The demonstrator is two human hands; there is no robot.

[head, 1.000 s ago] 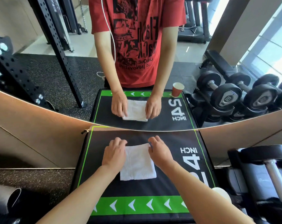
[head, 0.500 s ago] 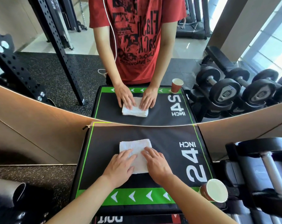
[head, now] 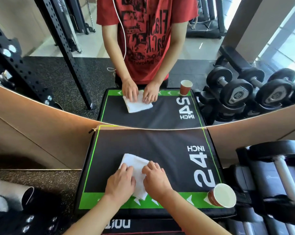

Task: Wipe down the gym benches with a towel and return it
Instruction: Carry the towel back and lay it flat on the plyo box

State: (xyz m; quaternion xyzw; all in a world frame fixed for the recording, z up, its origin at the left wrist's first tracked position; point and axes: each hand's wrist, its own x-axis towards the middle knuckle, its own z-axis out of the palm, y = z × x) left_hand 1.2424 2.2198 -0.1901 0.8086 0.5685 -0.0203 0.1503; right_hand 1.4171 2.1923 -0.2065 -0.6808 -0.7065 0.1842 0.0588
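Note:
A folded white towel [head: 135, 162] lies on the black padded box top [head: 160, 146], which has a green border and "24 INCH" printed on it. My left hand [head: 120, 183] presses flat on the towel's near left part. My right hand [head: 156, 178] presses on its right side, fingers spread. The towel's near end reaches the green arrow strip and is partly hidden under both hands.
A brown paper cup [head: 222, 195] stands at the box's near right corner. A wall mirror [head: 160, 65] directly ahead reflects me, the box and dumbbells [head: 236, 92]. A dumbbell rack [head: 275, 167] is at right, a black steel frame [head: 16, 65] at left.
Both hands have slid the towel toward me across the box top, from its far middle to the near green strip; the towel has turned slightly.

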